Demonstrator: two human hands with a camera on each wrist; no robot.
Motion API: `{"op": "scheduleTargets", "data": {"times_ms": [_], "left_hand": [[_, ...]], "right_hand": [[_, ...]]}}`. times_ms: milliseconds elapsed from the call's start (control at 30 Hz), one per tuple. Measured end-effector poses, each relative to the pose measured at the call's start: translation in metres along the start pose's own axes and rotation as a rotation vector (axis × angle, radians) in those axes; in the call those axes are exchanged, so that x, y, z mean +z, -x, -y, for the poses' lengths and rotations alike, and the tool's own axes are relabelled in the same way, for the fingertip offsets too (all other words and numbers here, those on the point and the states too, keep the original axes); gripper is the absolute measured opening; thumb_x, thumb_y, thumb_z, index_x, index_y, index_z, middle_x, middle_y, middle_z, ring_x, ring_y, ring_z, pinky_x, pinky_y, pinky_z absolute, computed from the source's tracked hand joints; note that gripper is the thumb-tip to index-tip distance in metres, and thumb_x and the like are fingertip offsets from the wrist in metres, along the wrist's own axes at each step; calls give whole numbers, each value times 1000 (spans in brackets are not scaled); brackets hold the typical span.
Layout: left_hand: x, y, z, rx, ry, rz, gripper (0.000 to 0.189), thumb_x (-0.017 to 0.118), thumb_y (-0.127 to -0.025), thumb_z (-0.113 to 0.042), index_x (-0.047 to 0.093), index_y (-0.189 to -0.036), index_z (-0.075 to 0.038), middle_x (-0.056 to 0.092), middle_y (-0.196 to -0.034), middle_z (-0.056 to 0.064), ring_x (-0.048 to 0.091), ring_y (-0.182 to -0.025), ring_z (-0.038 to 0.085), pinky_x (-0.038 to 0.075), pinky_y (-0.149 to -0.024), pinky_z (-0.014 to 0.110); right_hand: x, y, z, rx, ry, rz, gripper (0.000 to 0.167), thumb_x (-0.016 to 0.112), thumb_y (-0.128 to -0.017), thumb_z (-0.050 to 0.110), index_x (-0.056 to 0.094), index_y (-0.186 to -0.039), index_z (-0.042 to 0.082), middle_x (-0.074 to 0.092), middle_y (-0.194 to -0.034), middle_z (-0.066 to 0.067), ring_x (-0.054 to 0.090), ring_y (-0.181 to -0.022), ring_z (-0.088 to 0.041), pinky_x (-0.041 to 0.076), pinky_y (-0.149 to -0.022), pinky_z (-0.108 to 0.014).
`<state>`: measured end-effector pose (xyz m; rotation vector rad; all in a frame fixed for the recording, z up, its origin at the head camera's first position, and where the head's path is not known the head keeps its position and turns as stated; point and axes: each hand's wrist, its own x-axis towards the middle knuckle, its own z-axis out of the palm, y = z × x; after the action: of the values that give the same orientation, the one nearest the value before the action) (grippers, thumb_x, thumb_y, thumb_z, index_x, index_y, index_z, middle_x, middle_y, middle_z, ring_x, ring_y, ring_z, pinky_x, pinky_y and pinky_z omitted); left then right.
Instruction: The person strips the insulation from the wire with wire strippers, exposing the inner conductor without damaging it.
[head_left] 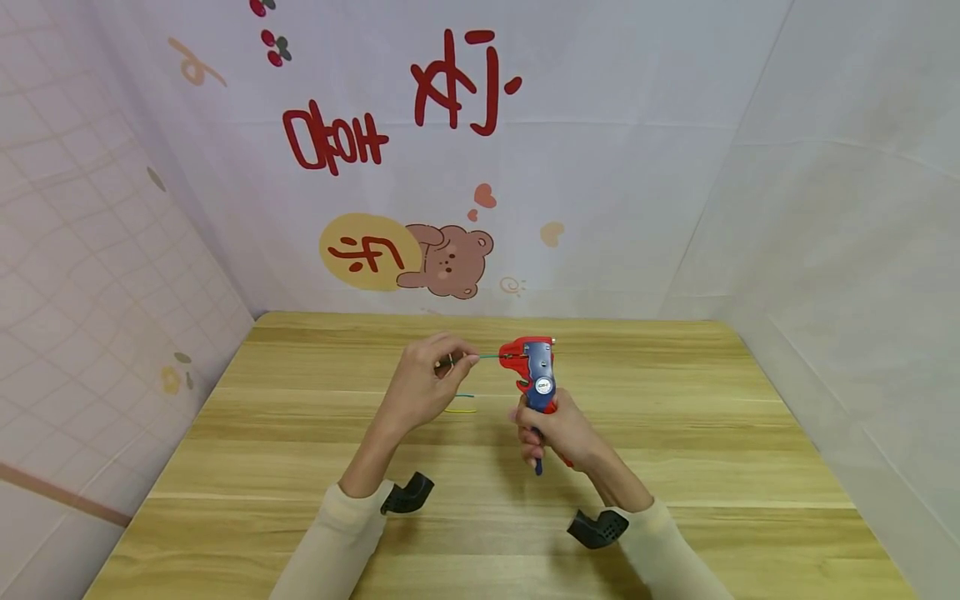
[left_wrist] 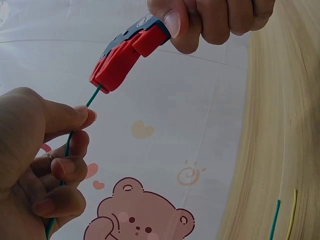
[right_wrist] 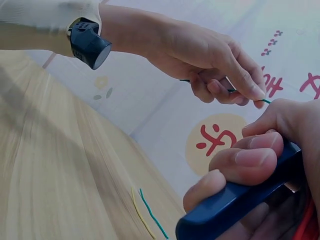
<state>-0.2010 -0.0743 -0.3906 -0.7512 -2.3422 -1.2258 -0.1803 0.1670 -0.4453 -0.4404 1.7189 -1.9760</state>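
Observation:
My right hand (head_left: 562, 427) grips the blue handle of a red-and-blue wire stripper (head_left: 540, 367), held upright above the table. Between thumb and fingertip, my left hand (head_left: 420, 385) pinches a thin green wire (left_wrist: 94, 96). One end of this wire enters the red nose of the stripper; how deep it sits inside is hidden. The rest of the wire runs back across the left palm, past the curled fingers, in the left wrist view. In the right wrist view, fingers wrap the blue handle (right_wrist: 215, 210), and the stripper's head is out of frame.
On the wooden table (head_left: 300, 467) lie a blue-green wire (right_wrist: 152, 212) and a yellow wire (right_wrist: 141, 215), side by side beyond the left forearm. A white printed cloth (head_left: 615, 167) hangs behind the table, with cloth walls on both sides. Each wrist carries a black device (head_left: 597, 529).

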Motion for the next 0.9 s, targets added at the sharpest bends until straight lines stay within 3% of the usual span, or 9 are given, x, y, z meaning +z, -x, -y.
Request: {"op": "scheduleTargets", "data": {"times_ms": [367, 633, 900], "left_hand": [[-1, 0, -1, -2, 7, 8, 7, 71, -97, -14, 77, -95, -11, 60, -77, -1, 46, -63, 12, 37, -58, 21], [-2, 1, -1, 0, 10, 12, 7, 71, -97, -12, 76, -95, -9, 60, -77, 0, 47, -63, 13, 37, -58, 21], [-2, 1, 1, 9, 8, 3, 6, 71, -97, -12, 76, -94, -10, 60, -76, -1, 46, -62, 10, 37, -57, 21]], "right_hand": [[2, 0, -2, -11, -5, -7, 21, 57, -99, 8, 47, -80, 4, 44, -55, 2, 43, -44, -12, 49, -47, -30], [5, 0, -3, -3, -22, -7, 32, 63, -102, 21, 46, -81, 5, 42, -56, 2, 43, -44, -13, 48, -46, -29], [9, -1, -6, -32, -20, -18, 30, 61, -102, 18, 45, -79, 6, 40, -55, 5, 39, -42, -11, 45, -44, -27]]}}
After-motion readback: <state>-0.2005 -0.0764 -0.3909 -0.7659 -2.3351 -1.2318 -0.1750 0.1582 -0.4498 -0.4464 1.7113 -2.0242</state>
